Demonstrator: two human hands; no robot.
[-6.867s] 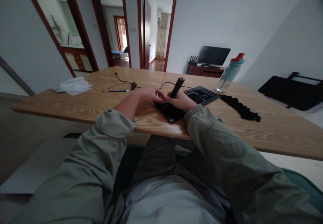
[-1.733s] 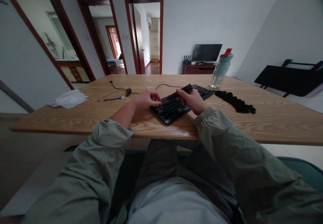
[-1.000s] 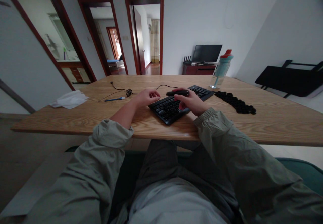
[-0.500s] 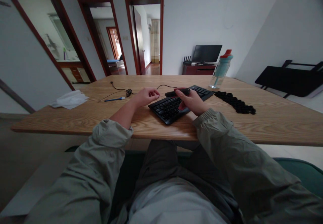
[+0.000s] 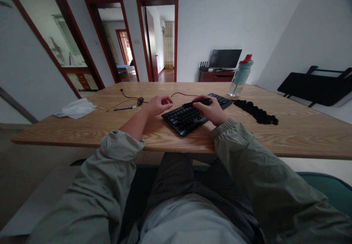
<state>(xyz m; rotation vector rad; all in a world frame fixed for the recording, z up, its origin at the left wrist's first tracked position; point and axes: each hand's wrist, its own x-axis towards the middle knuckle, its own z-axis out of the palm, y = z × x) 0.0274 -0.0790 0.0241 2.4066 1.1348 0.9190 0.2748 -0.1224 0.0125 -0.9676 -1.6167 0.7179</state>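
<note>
Head view. The keyboard (image 5: 196,112) lies slantwise on the worktop (image 5: 82,124), near its front edge, within reach of both forearms. The right hand (image 5: 211,111) rests over the keyboard's middle, its grip pinched on a slim black tool (image 5: 197,102) laid flat along the key rows, apparently to work it across the keys. The left hand (image 5: 158,105) sits just beside the keyboard's left end, grip loosely curled and holding nothing. A heap of black keycaps (image 5: 255,112) lies right of the keyboard; a water bottle (image 5: 240,76) stands behind it.
</note>
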